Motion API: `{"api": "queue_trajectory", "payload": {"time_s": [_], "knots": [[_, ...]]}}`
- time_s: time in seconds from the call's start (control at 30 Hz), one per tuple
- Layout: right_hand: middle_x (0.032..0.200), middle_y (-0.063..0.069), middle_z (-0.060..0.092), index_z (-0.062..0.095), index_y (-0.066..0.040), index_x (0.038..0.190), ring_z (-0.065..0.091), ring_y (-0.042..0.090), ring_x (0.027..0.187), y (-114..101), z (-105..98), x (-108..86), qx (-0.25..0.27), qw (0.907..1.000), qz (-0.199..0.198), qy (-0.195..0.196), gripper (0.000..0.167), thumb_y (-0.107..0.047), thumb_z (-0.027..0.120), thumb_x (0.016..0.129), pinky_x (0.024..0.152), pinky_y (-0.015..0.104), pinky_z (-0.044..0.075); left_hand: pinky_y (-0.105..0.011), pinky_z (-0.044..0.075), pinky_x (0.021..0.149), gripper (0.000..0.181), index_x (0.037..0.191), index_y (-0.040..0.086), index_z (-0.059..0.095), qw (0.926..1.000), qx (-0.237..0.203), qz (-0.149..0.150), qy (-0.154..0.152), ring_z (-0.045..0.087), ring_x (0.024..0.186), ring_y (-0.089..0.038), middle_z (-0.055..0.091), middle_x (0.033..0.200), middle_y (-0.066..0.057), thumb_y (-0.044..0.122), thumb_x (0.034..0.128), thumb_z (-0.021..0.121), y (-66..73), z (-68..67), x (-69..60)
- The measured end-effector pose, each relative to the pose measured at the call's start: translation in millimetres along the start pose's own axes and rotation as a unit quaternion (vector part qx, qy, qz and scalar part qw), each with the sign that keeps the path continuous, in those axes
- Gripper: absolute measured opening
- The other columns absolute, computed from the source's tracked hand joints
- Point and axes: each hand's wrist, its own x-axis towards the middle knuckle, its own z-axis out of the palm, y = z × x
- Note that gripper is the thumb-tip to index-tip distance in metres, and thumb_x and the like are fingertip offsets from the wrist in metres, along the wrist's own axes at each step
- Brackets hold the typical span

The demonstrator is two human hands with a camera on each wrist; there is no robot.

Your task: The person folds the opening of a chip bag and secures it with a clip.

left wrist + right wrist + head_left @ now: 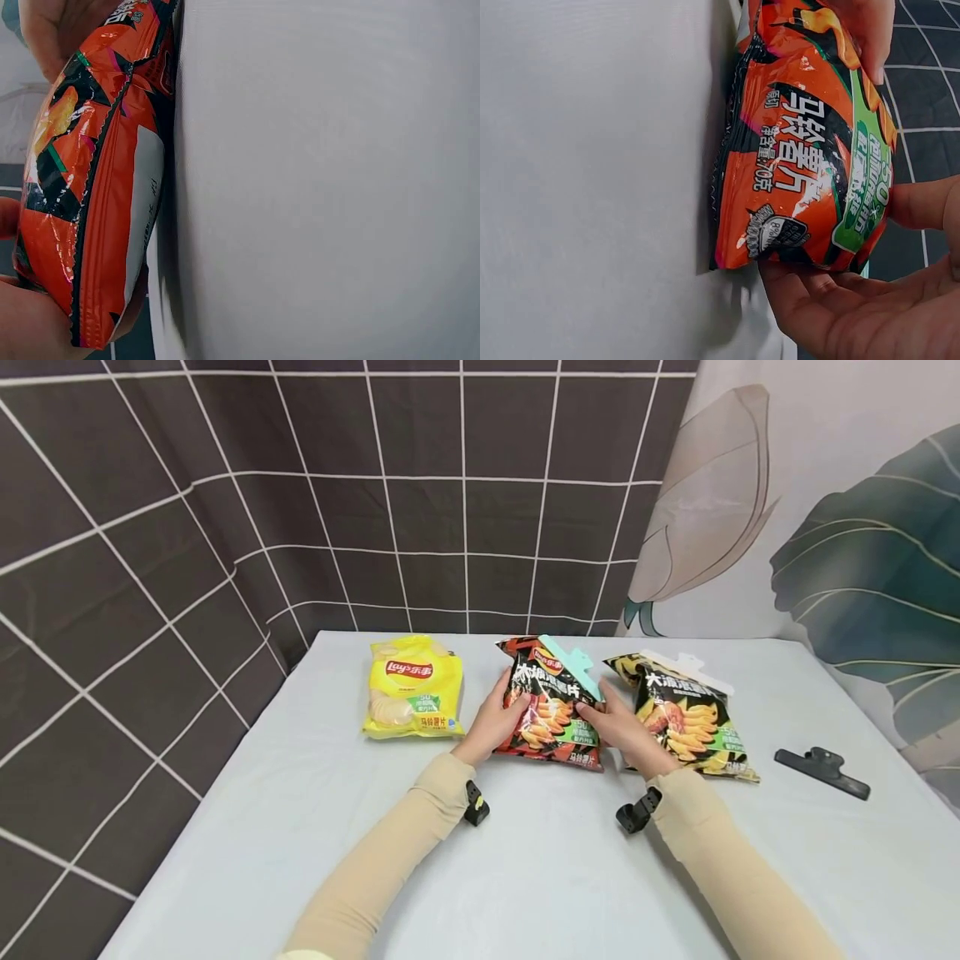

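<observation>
1. Holding the red-and-black chip bag (546, 714) from both sides, the left-hand grip (495, 720) and the right-hand grip (628, 731) are each closed on it.
2. That bag is in the middle of a row of three, toward the far side of the desk (540, 868), its printed front facing up; whether its underside fully rests on the desk, I cannot tell.
3. The left thumb lies over the front, at the bag's left side.
4. The right thumb presses the front near the opposite side, while the right wrist view shows fingers curled beneath.
5. A teal clip (572, 667) is fixed at the bag's upper right, set at a slant; its lower end is near the right fingers.
6. On the left, just beside the left-hand grip, lies a yellow chip bag (412, 689).
7. On the right lies a black-and-gold chip bag (686, 722), partly covered by the right-hand grip, with a white clip (693, 673) along its top.
8. Farther right, a black clip (821, 771) lies apart on the desk.
9. Dark cloth with white grid lines (420, 518) hangs behind.
</observation>
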Motion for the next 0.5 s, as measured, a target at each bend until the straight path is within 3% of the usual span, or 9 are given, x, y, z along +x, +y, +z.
{"api": "queue_trajectory", "payload": {"time_s": [0.1, 0.2, 0.37, 0.5], "knots": [[0.158, 0.028, 0.007, -0.014, -0.015, 0.153, 0.02, 0.045, 0.142, 1.4, 1.2, 0.6, 0.004, 0.9999, 0.011, -0.001, 0.08, -0.037, 0.043, 0.102, 0.11, 0.056, 0.031, -0.042, 0.017, 0.12, 0.066, 0.156, 0.022, 0.011, 0.9998, 0.011, -0.013, -0.004, 0.016, 0.148, -0.025, 0.014, 0.162, -0.002, 0.03, 0.1006, 0.046, 0.2, 0.4, 0.6], [0.158, 0.027, 0.003, -0.015, -0.014, 0.153, 0.014, 0.045, 0.144, 1.3, 1.5, 1.3, 0.001, 0.9999, 0.015, -0.005, 0.08, -0.038, 0.042, 0.102, 0.114, 0.057, 0.023, -0.042, 0.017, 0.12, 0.068, 0.156, 0.021, 0.007, 0.9994, 0.02, -0.027, -0.008, 0.014, 0.148, -0.025, 0.012, 0.162, -0.004, 0.028, 0.1004, 0.046, 0.5, 0.3, 1.5], [0.158, 0.027, 0.003, -0.013, -0.012, 0.153, 0.007, 0.045, 0.145, 0.8, 0.9, 2.1, -0.025, 0.9995, 0.02, -0.007, 0.082, -0.043, 0.042, 0.101, 0.116, 0.06, 0.012, -0.043, 0.015, 0.12, 0.074, 0.156, 0.014, 0.004, 0.9994, 0.025, -0.022, -0.01, 0.014, 0.148, -0.029, 0.012, 0.161, -0.012, 0.019, 0.0972, 0.049, 0.7, -0.7, 2.1], [0.157, 0.028, 0.009, -0.012, -0.01, 0.153, 0.012, 0.046, 0.144, 0.2, 0.1, 1.0, -0.04, 0.999, 0.018, -0.014, 0.082, -0.044, 0.042, 0.101, 0.115, 0.06, 0.015, -0.045, 0.018, 0.119, 0.075, 0.156, 0.013, 0.007, 0.9988, 0.045, -0.014, -0.016, 0.018, 0.147, -0.032, 0.018, 0.159, -0.016, 0.02, 0.0962, 0.052, -0.2, -3.6, 1.9]]}}
